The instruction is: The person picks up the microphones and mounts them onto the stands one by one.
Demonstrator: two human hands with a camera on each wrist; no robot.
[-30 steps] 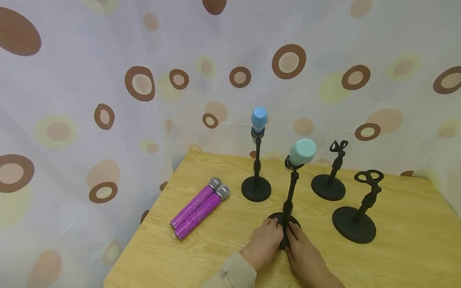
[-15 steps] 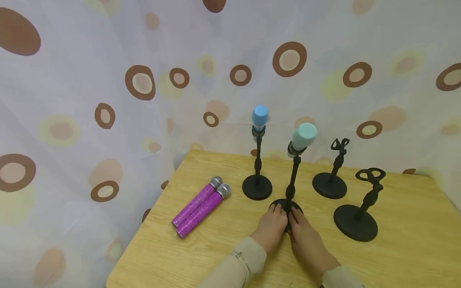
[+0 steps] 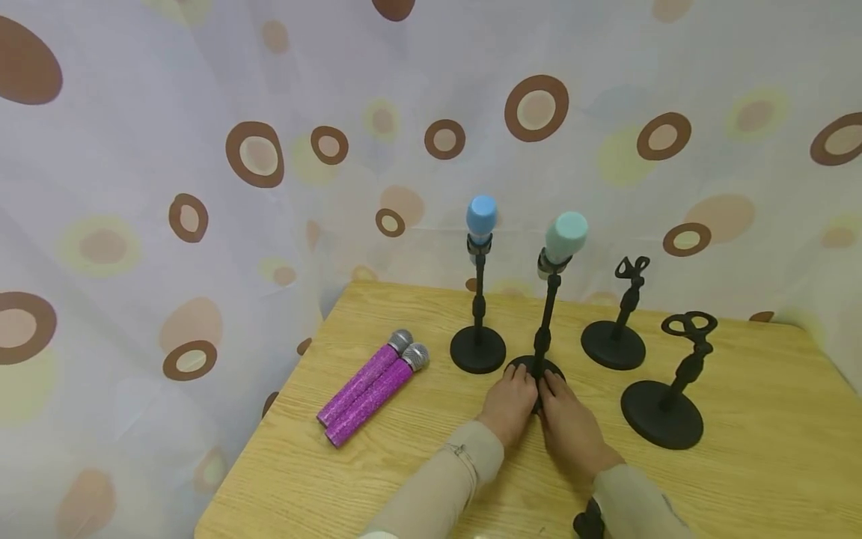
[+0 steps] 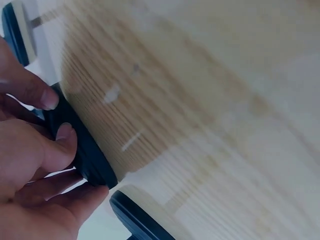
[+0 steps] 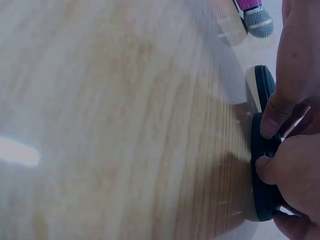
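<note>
1 mic stand w/ green mic, on table, just beside blue-mic stand; base pinched by L hand & R hand, opp. sides, both curled, prob. vs. tipping.

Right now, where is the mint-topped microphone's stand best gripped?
Probably by the left and right edges of its round base, from the near side, as the left hand and right hand hold it: it is broad and low, while the post is slim, topped by a tilted microphone.
</note>
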